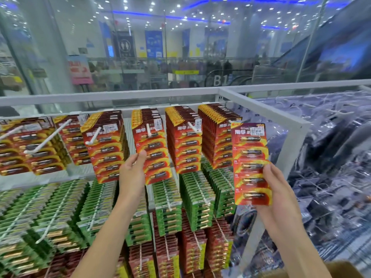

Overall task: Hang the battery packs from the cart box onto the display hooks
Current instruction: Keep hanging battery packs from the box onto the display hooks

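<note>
1. Right hand point(275, 189) holds one red battery pack point(252, 163) upright by its lower right edge; fingers curl behind the card, thumb side on the front edge; pack sits clear of the rack, just in front of the rightmost red stack point(217, 135), not on any hook.
2. Left hand point(133, 173) is raised to the hanging red pack point(152, 149) on the middle hook point(148, 129); fingertips touch or pinch its left edge about halfway down; cannot tell if the thumb is behind the card; fingers look mostly straight.
3. Held pack: five cells in a vertical row, white price sticker at top right, yellow and red card.
4. Top row of the rack point(261, 111): several white hooks loaded with red packs; hooks at the left point(46, 137) stick out well past their packs; stacks to the right are fuller.
5. Second row: green battery packs point(192, 199) on hooks, densely filled; third row below: more red and yellow packs point(192, 251), partly hidden by the forearms.
6. White metal frame runs along the top and down the right side of the rack; right of it hang clear plastic bags with dark items point(331, 177), blurred.
7. Brown cardboard edge point(339, 268) shows at bottom right, beside the right forearm; contents not visible.
8. Background behind glass: store hall, escalator, "B1" sign point(220, 80), ceiling lights; blurred.
</note>
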{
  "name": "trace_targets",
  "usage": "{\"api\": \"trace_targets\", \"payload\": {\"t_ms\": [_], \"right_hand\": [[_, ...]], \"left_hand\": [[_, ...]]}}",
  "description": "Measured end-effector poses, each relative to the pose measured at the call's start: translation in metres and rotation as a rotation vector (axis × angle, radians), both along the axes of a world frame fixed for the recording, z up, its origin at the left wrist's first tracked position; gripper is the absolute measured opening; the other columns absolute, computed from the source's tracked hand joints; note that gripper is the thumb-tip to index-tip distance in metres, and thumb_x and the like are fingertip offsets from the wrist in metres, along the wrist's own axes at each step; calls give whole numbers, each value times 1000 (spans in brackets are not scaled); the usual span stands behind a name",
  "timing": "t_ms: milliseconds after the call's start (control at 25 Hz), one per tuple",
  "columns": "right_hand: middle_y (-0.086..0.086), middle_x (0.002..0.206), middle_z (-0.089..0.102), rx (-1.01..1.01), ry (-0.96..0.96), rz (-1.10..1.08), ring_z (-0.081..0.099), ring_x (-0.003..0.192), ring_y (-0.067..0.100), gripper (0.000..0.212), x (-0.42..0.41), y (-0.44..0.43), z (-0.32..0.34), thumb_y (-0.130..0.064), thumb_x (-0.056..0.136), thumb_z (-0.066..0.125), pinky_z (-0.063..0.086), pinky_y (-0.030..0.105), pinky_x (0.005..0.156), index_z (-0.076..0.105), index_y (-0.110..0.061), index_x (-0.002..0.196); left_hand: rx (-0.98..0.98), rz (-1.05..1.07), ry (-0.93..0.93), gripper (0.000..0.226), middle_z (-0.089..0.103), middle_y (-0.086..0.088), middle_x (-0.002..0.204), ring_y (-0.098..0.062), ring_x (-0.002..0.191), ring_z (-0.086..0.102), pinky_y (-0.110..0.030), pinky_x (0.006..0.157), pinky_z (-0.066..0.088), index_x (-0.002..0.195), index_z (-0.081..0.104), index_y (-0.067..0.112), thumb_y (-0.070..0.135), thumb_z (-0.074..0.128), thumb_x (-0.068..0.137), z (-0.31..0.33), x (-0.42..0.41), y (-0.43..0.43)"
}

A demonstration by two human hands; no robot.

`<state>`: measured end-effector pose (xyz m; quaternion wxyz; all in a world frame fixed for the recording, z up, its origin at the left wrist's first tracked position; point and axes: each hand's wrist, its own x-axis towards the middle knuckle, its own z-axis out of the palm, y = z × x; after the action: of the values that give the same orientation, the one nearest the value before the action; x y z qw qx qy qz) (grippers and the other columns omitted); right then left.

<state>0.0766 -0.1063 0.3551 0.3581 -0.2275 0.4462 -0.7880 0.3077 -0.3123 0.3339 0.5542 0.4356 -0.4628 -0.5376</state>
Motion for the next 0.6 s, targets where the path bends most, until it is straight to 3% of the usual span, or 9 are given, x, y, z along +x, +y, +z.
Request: {"api": "trace_targets", "payload": {"t_ms": [160,280,600], "right_hand": [[8,121,74,38,-30,-22,73,102,23,33,-5,-7,-1,-33,101,57,55,42,81,66,-19,129],[8,121,74,41,-64,-49,72,105,24,33,-8,-12,-6,-32,100,59,55,43,83,66,-19,130],[8,110,77,158,-23,-143,76,90,23,23,-19,-66,-6,-26,103,59,61,40,73,68,-15,122]], "left_hand": [[-10,4,-24,94,72,6,129,-23,119,69,-52,103,53,131,67,31,92,71,59,-19,6,-15],[-7,-16,-15,92,70,6,133,-22,123,67,-52,105,52,132,67,31,91,71,61,-21,8,-16],[0,12,-26,87,71,8,131,-23,123,67,-53,105,51,127,70,34,89,74,60,-20,13,-14]]}}
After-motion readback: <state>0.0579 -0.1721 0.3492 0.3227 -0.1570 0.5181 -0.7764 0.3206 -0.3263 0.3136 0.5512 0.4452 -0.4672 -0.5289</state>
